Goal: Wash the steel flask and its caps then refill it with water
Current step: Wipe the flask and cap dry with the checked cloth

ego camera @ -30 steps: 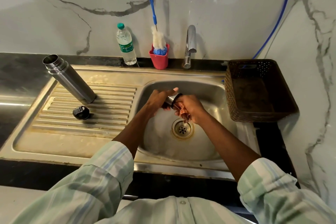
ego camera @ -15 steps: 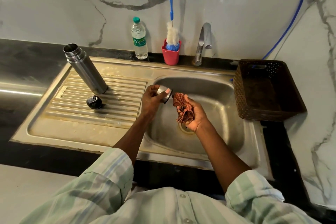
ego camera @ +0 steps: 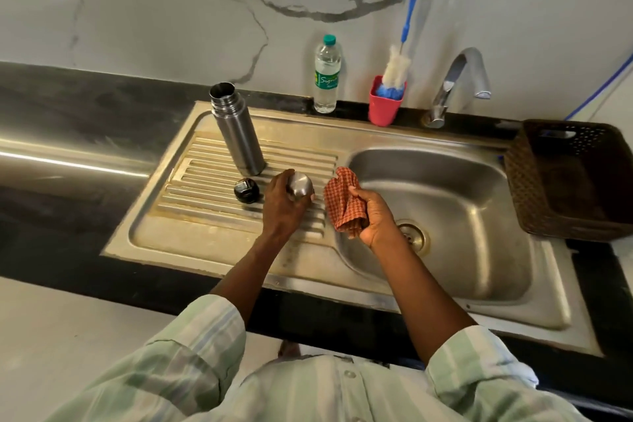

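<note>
The open steel flask (ego camera: 237,134) stands upright on the ribbed drainboard (ego camera: 219,212) of the sink. A black inner cap (ego camera: 246,191) lies just in front of it. My left hand (ego camera: 282,205) grips the steel outer cap (ego camera: 300,186) dome-up over the drainboard, right of the black cap. My right hand (ego camera: 375,216) holds a crumpled orange checked cloth (ego camera: 344,202) at the left rim of the sink basin (ego camera: 479,216).
A plastic water bottle (ego camera: 327,75), a red cup (ego camera: 385,106) holding a blue-handled bottle brush (ego camera: 409,10), and the tap (ego camera: 459,82) line the back edge. A brown woven basket (ego camera: 568,178) sits right of the basin. Black counter lies to the left.
My left hand carried the steel cap from above the basin leftward to the drainboard, beside the black cap. My right hand with the cloth drew apart from the cap.
</note>
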A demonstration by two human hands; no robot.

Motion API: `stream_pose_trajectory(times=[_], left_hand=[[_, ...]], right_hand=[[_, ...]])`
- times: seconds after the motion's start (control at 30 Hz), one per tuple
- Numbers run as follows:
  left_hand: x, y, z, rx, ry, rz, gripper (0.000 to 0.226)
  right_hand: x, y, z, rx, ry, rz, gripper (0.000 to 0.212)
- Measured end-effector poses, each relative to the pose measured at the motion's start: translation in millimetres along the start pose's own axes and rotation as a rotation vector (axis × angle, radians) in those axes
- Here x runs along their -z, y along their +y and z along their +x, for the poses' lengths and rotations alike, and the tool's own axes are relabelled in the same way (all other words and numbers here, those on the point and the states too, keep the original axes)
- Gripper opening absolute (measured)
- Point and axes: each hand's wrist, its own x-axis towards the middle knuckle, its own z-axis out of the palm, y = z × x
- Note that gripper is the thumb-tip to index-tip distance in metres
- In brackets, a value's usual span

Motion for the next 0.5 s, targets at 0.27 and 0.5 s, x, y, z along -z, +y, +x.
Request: stream_pose_trajectory(times=[0.27, 0.5], left_hand=[[16.2, -24.7, -4.6, 0.015, -0.089, 0.022, 0.062], [18.7, -31.7, -5.4, -0.034, -0.148, 0.081, 0.070]], right_hand=[[-13.3, 15.7, -1.5, 0.066, -0.038, 0.130, 0.041], [-13.7, 20.1, -6.0, 0.107, -0.007, -0.039, 0.062]])
